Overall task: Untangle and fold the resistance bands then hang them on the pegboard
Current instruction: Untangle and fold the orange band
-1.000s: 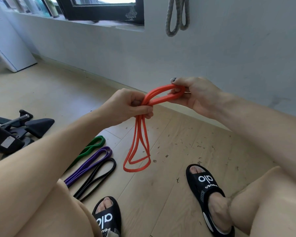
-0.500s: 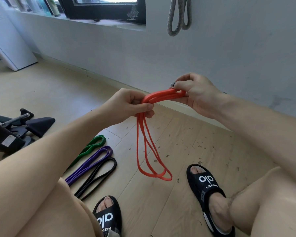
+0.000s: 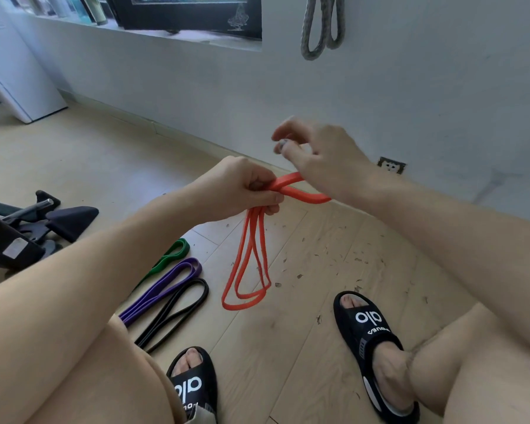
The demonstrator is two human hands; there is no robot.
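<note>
Your left hand (image 3: 242, 191) clamps the folded orange rubber resistance band (image 3: 248, 264) at the centre of view, its loops dangling toward six o'clock over the wooden floor (image 3: 303, 332). Your right hand (image 3: 322, 154), at one o'clock, hovers with fingers (image 3: 283, 133) loosely curled, gripping nothing. Risk: one fist holds every strand, so a slack squeeze could spring the fold apart. Count four bands: orange, plus green (image 3: 172, 255), purple (image 3: 166, 286) and black (image 3: 178, 310) lying at eight o'clock.
</note>
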